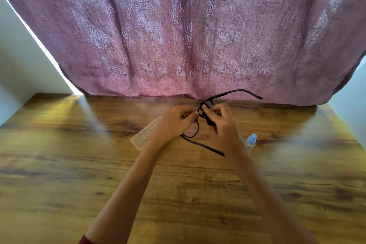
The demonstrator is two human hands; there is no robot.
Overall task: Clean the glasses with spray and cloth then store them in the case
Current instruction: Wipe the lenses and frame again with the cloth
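A wood-grain table (pixel 79 164) shows a glossy, light-catching finish before a matt, woven, patterned curtain (pixel 178 35). The glasses (pixel 191 131) have a smooth black plastic-looking frame; the case (pixel 144 136) is frosted translucent plastic, the bottle (pixel 250 142) clear plastic, the cloth (pixel 210 122) dark fabric.

The left hand (pixel 176 123) grips black glasses (pixel 191 131); the right hand (pixel 221 125) pinches a dark cloth (pixel 208 120) on one lens. A case (pixel 144 136) lies under the left wrist, a bottle (pixel 251 141) beside the right.

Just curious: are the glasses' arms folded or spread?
Spread: the glasses have one arm reaching toward the curtain, the other over the table.
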